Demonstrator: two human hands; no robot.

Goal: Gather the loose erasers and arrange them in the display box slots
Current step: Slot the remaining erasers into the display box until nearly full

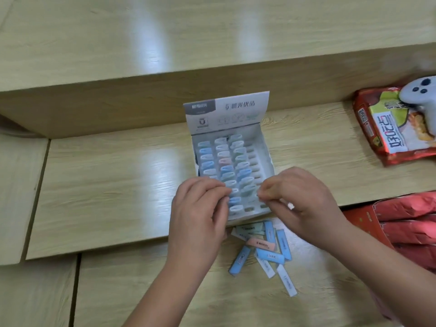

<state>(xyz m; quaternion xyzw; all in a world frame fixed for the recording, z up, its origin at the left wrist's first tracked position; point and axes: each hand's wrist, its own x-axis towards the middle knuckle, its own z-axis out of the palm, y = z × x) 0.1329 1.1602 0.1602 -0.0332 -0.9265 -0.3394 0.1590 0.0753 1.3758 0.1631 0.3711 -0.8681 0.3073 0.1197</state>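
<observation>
Over the near end of the display box (264, 147), your left hand (200, 208) and your right hand (299, 204) both have the fingers curled at the slots, so it seems you are seating an eraser. Whether either hand really grasps one I cannot tell, because the blur and the knuckles hide it. Next you must pick from the loose erasers (260, 244), which lie just before the box.
</observation>
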